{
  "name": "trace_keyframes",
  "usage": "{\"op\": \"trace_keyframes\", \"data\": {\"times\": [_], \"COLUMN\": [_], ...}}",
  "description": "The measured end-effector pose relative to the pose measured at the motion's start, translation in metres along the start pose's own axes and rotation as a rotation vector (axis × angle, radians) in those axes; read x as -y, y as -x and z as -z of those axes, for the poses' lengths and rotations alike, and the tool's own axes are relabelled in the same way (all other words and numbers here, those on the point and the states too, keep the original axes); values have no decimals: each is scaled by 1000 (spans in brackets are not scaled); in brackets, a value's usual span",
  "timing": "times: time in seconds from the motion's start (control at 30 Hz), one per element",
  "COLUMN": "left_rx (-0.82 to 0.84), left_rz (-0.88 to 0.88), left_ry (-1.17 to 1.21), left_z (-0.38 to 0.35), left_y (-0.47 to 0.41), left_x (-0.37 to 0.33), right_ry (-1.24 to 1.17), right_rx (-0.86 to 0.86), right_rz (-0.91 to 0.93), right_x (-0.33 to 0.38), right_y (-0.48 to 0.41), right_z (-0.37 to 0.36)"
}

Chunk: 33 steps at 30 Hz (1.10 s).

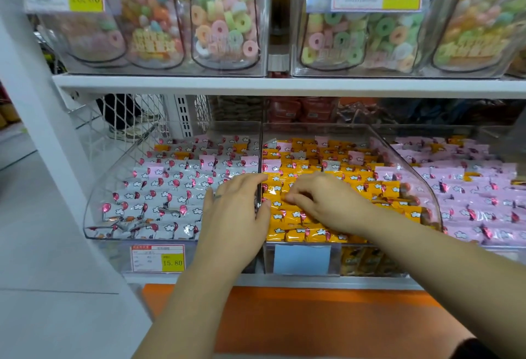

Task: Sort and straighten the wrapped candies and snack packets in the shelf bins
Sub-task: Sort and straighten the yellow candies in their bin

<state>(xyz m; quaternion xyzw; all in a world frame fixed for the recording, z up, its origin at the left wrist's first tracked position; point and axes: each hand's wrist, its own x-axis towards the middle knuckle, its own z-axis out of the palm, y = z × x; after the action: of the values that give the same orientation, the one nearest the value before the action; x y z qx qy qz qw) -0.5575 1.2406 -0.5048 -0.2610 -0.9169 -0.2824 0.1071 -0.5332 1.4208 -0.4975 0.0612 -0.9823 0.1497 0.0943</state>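
Across middle bin (412,176), orange candies (287,233) mostly rowed, pink and white strays among them. Right hand (321,202) fingers curled onto orange wrapper; hold unclear. Left hand (236,210) flat, fingers straight, over divider (260,153). Risk: wrist sweep scattering neat rows. Three bins, two hands in view.

Head camera looks forward and down, close over the shelf bins (173,233).

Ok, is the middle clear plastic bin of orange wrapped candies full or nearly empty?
Full: orange wrapped candies cover the middle clear plastic bin from front to back; no bare floor shows.
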Motion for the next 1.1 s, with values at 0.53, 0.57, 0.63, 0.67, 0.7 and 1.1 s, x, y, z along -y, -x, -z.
{"op": "trace_keyframes", "data": {"times": [0.53, 0.57, 0.63, 0.67, 0.7, 1.1], "left_rx": [-8, -31, -66, -82, -93, 129], "left_rz": [112, 120, 133, 137, 142, 79], "left_ry": [414, 408, 390, 374, 355, -64], "left_z": [12, 14, 17, 18, 19, 15], "left_y": [3, 2, -2, -5, -8, -61], "left_x": [11, 14, 22, 26, 30, 54], "right_ry": [-335, -314, -261, -260, -282, -290], "right_rx": [-199, -143, -8, 32, 44, 8], "right_rz": [-101, -80, -52, -44, -45, -69], "right_x": [31, 34, 38, 38, 37, 35], "right_y": [-29, -35, -44, -46, -46, -49], "right_z": [23, 20, 11, 5, -1, -11]}}
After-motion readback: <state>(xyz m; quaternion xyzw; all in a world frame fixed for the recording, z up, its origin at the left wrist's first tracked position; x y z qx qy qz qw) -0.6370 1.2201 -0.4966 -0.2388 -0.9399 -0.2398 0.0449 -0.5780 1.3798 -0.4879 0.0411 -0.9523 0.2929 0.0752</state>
